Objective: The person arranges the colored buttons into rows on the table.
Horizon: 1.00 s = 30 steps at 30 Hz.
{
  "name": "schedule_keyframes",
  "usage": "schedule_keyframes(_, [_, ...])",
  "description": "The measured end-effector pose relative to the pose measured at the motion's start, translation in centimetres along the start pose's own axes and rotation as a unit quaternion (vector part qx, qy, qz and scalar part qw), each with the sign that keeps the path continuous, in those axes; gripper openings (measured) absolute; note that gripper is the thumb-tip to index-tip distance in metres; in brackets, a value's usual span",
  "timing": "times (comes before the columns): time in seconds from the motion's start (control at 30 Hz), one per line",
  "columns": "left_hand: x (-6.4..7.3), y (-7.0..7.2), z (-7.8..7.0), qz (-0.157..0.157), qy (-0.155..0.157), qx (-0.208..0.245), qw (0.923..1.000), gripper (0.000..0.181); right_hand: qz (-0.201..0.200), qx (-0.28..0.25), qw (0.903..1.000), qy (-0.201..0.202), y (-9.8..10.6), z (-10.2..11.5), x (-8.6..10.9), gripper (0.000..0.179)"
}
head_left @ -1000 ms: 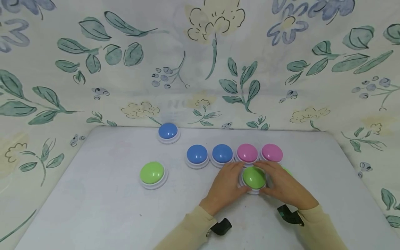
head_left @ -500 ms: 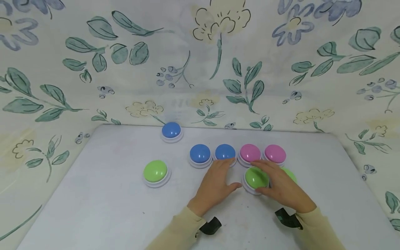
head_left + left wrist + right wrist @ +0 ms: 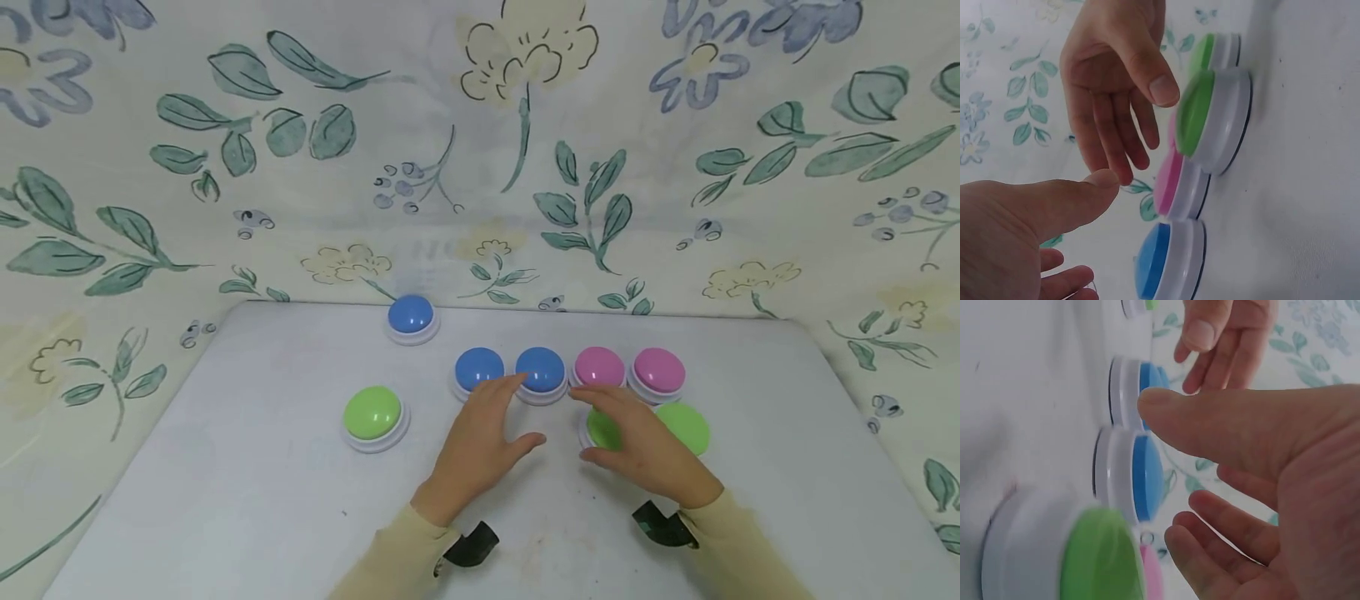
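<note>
My left hand [image 3: 476,450] hovers with thumb and fingers spread, its fingertips overlapping the edges of two blue dome-topped push buttons [image 3: 540,368] in the head view. To its right, my right hand [image 3: 652,450] is held over a green push button [image 3: 602,427], partly covering it. In the right wrist view that green button [image 3: 1100,556] stands apart from the spread fingers and thumb. Neither hand holds anything. Another green button [image 3: 684,427] sits beside the covered one, partly behind the right hand. Two pink buttons [image 3: 599,366] continue the row behind them.
A third blue button [image 3: 410,314] sits near the back edge of the white table [image 3: 225,500]. Farther left is a lone green button [image 3: 372,412]. Cloth with a leaf and flower print [image 3: 420,100] rises behind the table and at its sides.
Both hands were around the green button; the left let go first and moved left. The right then let go and shifted slightly left above it. The buttons keep their places.
</note>
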<state>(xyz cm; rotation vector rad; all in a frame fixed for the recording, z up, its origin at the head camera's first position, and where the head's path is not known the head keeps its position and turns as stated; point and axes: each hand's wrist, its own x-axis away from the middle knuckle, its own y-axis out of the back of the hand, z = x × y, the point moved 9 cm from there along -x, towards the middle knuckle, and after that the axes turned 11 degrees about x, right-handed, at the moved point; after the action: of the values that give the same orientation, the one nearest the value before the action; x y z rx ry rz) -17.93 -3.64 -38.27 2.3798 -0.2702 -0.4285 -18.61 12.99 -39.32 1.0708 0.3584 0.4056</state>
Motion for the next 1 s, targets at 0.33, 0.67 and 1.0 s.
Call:
schedule_keyframes(0.33, [1.1, 2.1, 0.6, -0.029, -0.009, -0.015, 0.9994, 0.077, -0.012, -0.001, 0.9998, 0.015, -0.8, 2.6, -1.4, 0.073])
schedule_keyframes(0.67, [2.2, 4.6, 2.1, -0.056, 0.010, -0.008, 0.9983, 0.077, -0.019, -0.051, 0.9980, 0.032, -1.7, 4.7, -2.9, 0.070])
schedule_keyframes(1.0, [3.4, 7.0, 3.8, -0.075, 0.038, -0.014, 0.9964, 0.079, -0.015, -0.111, 0.9929, 0.041, -2.8, 6.7, -4.3, 0.066])
